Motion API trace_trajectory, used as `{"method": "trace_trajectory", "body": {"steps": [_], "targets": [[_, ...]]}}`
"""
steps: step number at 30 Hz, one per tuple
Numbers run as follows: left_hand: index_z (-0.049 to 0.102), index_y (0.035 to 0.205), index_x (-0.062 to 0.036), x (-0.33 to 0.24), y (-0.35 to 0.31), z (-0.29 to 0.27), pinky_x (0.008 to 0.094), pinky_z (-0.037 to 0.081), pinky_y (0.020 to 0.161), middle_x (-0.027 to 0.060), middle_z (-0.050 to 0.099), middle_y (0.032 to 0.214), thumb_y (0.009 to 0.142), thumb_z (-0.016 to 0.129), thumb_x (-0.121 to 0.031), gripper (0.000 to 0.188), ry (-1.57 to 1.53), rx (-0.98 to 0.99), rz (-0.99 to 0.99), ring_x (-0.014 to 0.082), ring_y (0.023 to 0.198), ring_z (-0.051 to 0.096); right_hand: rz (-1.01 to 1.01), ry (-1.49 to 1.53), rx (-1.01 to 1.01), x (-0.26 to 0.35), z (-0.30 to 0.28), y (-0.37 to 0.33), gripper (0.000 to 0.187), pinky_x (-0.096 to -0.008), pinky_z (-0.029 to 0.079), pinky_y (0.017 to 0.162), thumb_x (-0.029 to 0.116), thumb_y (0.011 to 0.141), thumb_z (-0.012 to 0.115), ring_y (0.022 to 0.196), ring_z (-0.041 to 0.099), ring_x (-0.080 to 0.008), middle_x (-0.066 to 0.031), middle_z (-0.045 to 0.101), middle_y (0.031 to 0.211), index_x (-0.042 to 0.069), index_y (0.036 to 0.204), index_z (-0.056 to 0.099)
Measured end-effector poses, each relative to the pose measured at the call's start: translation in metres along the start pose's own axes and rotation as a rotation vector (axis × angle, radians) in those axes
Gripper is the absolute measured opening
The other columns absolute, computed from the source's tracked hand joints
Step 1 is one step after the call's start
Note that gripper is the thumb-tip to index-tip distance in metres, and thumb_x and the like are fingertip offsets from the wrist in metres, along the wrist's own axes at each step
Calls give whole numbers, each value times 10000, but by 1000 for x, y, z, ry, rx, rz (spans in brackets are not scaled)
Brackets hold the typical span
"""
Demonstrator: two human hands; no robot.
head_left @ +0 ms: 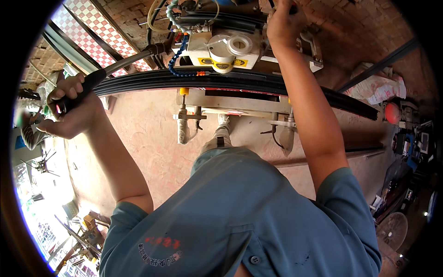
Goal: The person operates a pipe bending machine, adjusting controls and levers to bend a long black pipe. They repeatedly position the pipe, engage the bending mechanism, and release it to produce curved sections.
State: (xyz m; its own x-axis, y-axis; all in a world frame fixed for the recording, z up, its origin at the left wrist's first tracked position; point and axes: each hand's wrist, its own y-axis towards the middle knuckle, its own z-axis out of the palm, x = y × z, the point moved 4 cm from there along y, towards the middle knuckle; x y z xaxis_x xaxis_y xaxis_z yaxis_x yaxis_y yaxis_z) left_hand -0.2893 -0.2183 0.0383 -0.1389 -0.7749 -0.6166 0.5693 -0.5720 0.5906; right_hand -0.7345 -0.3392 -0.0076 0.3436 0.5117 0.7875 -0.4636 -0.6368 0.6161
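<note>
My left hand (76,108) is wrapped round the black grip of a long lever (110,69). The lever's metal shaft runs up to the machine (196,48). At the top of the view my right hand (286,27) is closed beside the machine's right side. Something dark with a bit of red shows at its fingers, too little to name. Long black profiles (230,79) lie across the machine bed between my arms; my right forearm passes over them. A white round guard or cup (222,53) sits on the machine, with a blue jointed hose (175,60) beside it.
Below the profiles are a left clamp (183,115) with a yellow tip and a right clamp (284,127). White sacks (380,85) lie at the right, near a fan (392,231). Another person (31,127) is at the far left. Checkered panels (92,34) lean upper left.
</note>
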Motion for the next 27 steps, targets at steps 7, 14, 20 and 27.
{"method": "trace_trajectory", "body": {"steps": [7, 14, 20, 27], "targets": [[548, 703, -92, 0, 2, 0, 396, 423, 664, 60, 380, 575, 804, 364, -871, 807, -24, 12, -18, 216, 604, 423, 38, 75, 38, -11, 4, 4, 555, -360, 431, 616, 487, 1010, 575, 630, 527, -163, -58, 553, 631, 10, 728, 606], [582, 710, -95, 3, 5, -6, 392, 427, 673, 52, 394, 577, 806, 346, -885, 830, -26, 21, -13, 215, 606, 426, -18, 73, -35, -5, 8, 5, 515, -365, 452, 606, 478, 995, 610, 625, 566, -182, -53, 582, 616, 25, 753, 642], [609, 712, -88, 4, 8, -12, 413, 435, 730, 48, 401, 578, 800, 342, -892, 852, -38, 59, -39, 213, 600, 419, -94, -60, -35, -5, 3, 9, 485, -357, 451, 592, 439, 991, 631, 603, 566, -180, -64, 594, 621, 23, 743, 630], [536, 677, -81, 3, 10, -11, 518, 428, 995, 69, 370, 559, 839, 218, -847, 845, -39, 31, -26, 209, 573, 378, -141, 39, -30, -16, -14, 18, 477, -347, 434, 573, 400, 1002, 624, 578, 541, -180, -73, 567, 608, 3, 738, 605]]}}
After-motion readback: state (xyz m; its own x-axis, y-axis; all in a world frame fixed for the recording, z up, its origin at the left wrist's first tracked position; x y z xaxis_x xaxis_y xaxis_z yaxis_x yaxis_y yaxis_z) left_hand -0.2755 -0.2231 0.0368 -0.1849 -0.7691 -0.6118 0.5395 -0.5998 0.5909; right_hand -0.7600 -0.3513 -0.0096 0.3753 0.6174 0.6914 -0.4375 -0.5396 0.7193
